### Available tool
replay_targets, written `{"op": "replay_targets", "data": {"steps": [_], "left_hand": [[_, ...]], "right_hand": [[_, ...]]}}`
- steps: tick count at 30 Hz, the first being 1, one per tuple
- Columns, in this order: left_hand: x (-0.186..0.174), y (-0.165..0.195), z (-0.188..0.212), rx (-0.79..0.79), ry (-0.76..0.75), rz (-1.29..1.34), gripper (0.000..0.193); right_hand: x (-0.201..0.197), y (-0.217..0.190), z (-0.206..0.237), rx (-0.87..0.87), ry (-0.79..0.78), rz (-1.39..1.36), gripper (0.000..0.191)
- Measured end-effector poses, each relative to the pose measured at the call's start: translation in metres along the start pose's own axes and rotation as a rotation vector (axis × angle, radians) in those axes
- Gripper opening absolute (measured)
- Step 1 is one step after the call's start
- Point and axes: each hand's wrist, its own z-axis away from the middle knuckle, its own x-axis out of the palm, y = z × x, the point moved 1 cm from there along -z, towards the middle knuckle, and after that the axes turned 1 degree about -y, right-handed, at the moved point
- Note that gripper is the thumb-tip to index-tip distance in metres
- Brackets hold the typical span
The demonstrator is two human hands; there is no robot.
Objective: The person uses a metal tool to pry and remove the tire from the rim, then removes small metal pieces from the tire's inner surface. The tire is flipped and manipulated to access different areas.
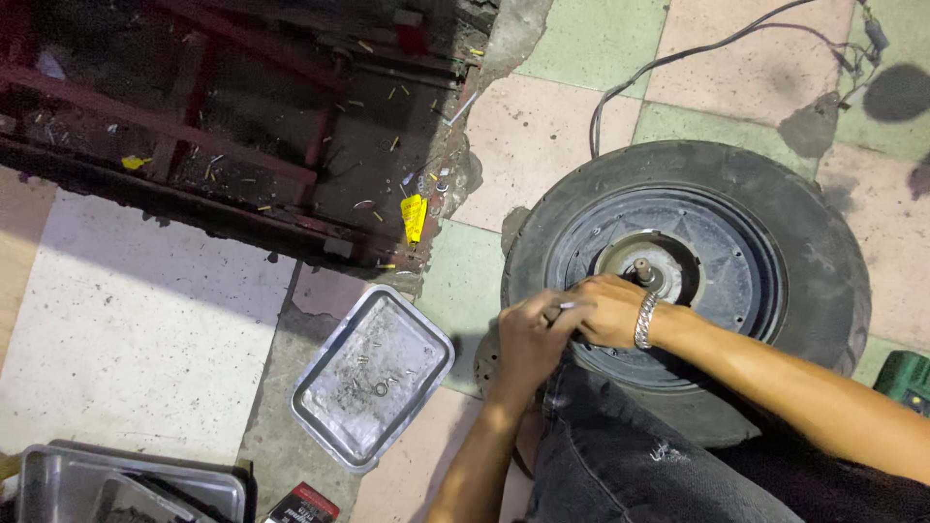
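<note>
Wheel: a black tyred wheel (688, 281) with a dark hub plate lies flat on the tiled floor (542, 126), right of centre in the frame; a short metal axle stub (642, 268) stands up from its middle.
My left hand: my left hand (528, 339) comes up from the lower middle of the frame and rests on the left edge of the hub plate, fingers curled around a small thin metal piece (565, 306); I cannot tell exactly what the piece is.
My right hand: my right hand (608, 308) reaches in from the lower right, fingers bent and pressed against my left hand at that same metal piece, just below and left of the axle stub. A silver chain bracelet (644, 321) sits on that wrist.
My leg: my knee in dark jeans (620, 455) fills the lower middle, touching the near rim of the tyre.
Tray: a rectangular metal tray (373, 376) with a few small bolts and washers in it lies on the floor left of my left hand, near but apart from the wheel.
Cable: a black cable (678, 58) runs from the top of the tyre toward the upper right.
Frame: a red rusty metal frame (223, 126) fills the upper left, with a yellow tag (414, 215) at its lower right corner.
Lower left: a second metal tray (131, 484) sits at the bottom edge.
</note>
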Motion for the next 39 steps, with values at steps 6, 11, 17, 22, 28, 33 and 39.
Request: {"op": "replay_targets", "data": {"steps": [6,11,17,22,28,33,39], "left_hand": [[-0.007,0.003,-0.009,-0.255,0.19,0.404,0.031],[-0.019,0.005,0.007,-0.392,-0.156,1.091,0.034],[-0.024,-0.012,-0.001,-0.267,-0.569,1.08,0.042],[-0.036,-0.033,-0.018,-0.12,-0.795,0.855,0.045],[-0.032,-0.042,-0.048,-0.038,-0.838,0.642,0.041],[-0.02,-0.026,-0.036,-0.055,-0.166,-0.022,0.035],[-0.016,-0.002,-0.014,-0.37,-0.034,0.912,0.036]], "right_hand": [[-0.009,-0.007,-0.001,-0.098,0.187,-0.127,0.017],[-0.003,0.002,0.004,-0.151,0.27,-0.095,0.029],[0.002,0.007,0.003,-0.233,0.249,-0.006,0.046],[-0.001,0.007,0.002,-0.249,0.198,-0.046,0.055],[-0.003,0.008,0.0,-0.091,0.09,-0.064,0.052],[-0.004,0.008,0.0,-0.333,0.408,0.014,0.025],[-0.003,0.011,0.005,-0.159,0.257,-0.078,0.014]]}}
